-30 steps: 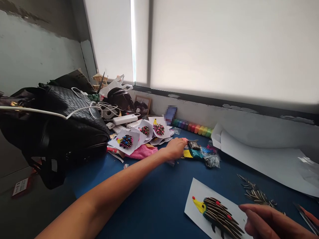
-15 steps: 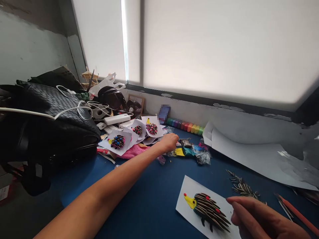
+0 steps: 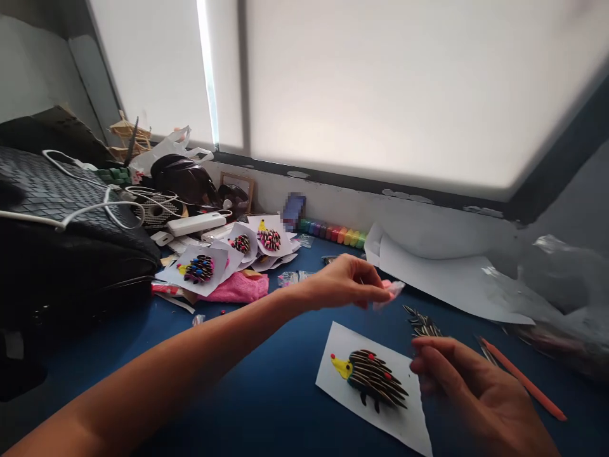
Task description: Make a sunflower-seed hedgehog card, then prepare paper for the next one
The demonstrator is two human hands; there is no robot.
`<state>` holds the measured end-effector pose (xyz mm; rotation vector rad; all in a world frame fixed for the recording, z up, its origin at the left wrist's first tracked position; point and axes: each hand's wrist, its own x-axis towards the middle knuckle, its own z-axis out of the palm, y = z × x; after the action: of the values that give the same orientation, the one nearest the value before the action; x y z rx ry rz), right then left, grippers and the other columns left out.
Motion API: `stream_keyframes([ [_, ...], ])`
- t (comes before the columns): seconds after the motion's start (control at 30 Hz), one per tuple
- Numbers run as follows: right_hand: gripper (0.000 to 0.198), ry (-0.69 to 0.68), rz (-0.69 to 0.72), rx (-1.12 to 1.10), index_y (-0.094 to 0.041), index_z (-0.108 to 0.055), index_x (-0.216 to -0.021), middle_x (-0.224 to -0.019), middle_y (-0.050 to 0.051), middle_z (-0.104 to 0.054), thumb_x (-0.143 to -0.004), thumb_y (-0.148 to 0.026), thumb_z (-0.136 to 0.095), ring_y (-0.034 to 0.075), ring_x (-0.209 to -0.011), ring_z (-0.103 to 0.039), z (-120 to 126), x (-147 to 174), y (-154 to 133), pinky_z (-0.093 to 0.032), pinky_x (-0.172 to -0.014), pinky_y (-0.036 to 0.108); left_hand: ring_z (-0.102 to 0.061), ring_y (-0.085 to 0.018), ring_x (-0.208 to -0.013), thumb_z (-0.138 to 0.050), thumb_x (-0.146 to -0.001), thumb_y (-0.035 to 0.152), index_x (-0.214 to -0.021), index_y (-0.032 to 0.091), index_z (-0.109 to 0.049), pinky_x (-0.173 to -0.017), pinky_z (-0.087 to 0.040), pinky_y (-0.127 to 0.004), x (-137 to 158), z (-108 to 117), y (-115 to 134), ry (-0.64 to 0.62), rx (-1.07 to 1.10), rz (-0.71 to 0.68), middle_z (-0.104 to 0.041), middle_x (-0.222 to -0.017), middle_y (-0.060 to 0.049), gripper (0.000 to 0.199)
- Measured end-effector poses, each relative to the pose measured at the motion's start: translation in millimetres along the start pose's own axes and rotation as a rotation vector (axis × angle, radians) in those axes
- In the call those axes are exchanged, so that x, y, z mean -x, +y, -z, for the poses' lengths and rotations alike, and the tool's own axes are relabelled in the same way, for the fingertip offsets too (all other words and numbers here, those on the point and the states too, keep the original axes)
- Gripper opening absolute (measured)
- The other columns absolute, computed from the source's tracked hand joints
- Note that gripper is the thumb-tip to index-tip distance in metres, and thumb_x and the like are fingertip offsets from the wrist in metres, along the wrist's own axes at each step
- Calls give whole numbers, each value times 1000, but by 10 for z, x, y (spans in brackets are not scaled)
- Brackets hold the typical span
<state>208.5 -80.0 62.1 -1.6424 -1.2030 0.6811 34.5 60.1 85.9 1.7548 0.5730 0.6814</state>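
My left hand [image 3: 349, 282] is raised over the middle of the table, its fingers closed on a small clear bag of pink clay [image 3: 392, 289]. Below it lies a white card [image 3: 328, 358] bearing a hedgehog figure [image 3: 378, 377]. The figure has a yellow clay face, a red nose, striped seeds for spines and a few red dots. By the card's right edge, my right hand [image 3: 469, 381] is closed in a pinch; whatever the fingertips hold, if anything, cannot be made out. Just behind it is a small pile of striped seeds [image 3: 421, 322].
An orange tool [image 3: 528, 381] lies at the right. Finished hedgehog cards [image 3: 216, 257] and a pink cloth [image 3: 238, 287] sit at the left, near a black bag [image 3: 71, 241]. Colourful clay tubs [image 3: 333, 233] line the wall beside a large white sheet [image 3: 442, 279].
My left hand has come back from the clay packets, moving right and nearer, with a bag of pink clay in it. My right hand stays pinched near the card. The view has shifted right.
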Motion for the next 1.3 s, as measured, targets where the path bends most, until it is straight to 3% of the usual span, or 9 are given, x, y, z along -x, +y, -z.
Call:
stream_keyframes([
  [0.13, 36, 23, 63, 31, -27, -69, -86, -65, -2, -62, -82, -61, -60, 14, -57, -50, 40, -11, -49, -47, -56, 24, -59, -9, -67, -75, -81, 37, -83, 11, -66, -65, -49, -23, 75, -269, 34, -167, 96, -7, -63, -72, 0, 27],
  [0.27, 32, -41, 102, 60, -26, -68, -79, -64, -2, -58, -84, -57, -60, 14, -61, -49, 69, -5, -72, -46, -57, 22, -59, -9, -69, -70, -86, 28, -82, 12, -66, -62, -48, -22, 125, -383, 83, -202, 70, -14, -63, -73, 0, 17],
  [0.63, 32, -58, 173, 12, -27, -67, -72, -56, -3, -54, -84, -56, -63, 12, -54, -47, 133, -109, 25, -46, -53, 20, -60, -12, -71, -63, -91, 37, -88, 11, -68, -61, -47, -24, 166, -422, 179, -77, -104, -92, -68, -83, -6, 26],
  [0.77, 41, -130, 203, 42, -25, -61, -63, -55, -2, -54, -85, -59, -60, 11, -50, -46, 162, -157, 67, -48, -54, 20, -60, -19, -103, -68, -87, 42, -116, 14, -65, -83, -50, -29, 145, -336, 118, 167, -209, -135, -64, -120, -12, 40],
  [0.83, 42, -152, 209, 69, -24, -60, -62, -56, -2, -54, -86, -59, -59, 11, -52, -48, 163, -154, 63, -48, -54, 20, -58, -21, -113, -73, -83, 43, -128, 17, -59, -89, -50, -32, 125, -284, 64, 72, -140, -59, -59, -132, -13, 54],
  [0.93, 41, -161, 204, 88, -25, -64, -66, -58, -1, -55, -89, -59, -55, 13, -55, -50, 167, -150, 56, -48, -54, 21, -66, -17, -88, -73, -82, 47, -112, 12, -65, -75, -53, -30, 97, -251, -9, -239, 126, 105, -68, -103, -10, 46],
  [1.0, 42, -168, 192, 86, -25, -66, -68, -58, -1, -55, -89, -59, -53, 13, -55, -50, 172, -158, 60, -48, -54, 22, -64, -12, -72, -74, -81, 48, -95, 11, -66, -67, -52, -27, 90, -260, -38, -315, 236, 149, -67, -83, -4, 40],
  [1.13, 43, -202, 153, 67, -25, -63, -64, -58, 0, -55, -86, -61, -55, 14, -55, -50, 159, -167, 56, -47, -52, 24, -64, -10, -69, -81, -77, 36, -100, 15, -63, -67, -53, -26, 97, -314, -78, -312, 253, 158, -65, -82, -1, 35],
  [1.3, 42, -71, 9, 21, -28, -63, -60, -52, 0, -51, -83, -62, -55, 17, -51, -53, 108, -127, 34, -51, -55, 29, -62, -9, -65, -89, -61, 37, -89, 16, -63, -61, -55, -24, 82, -439, -191, -188, 274, 210, -65, -78, 2, 44],
])
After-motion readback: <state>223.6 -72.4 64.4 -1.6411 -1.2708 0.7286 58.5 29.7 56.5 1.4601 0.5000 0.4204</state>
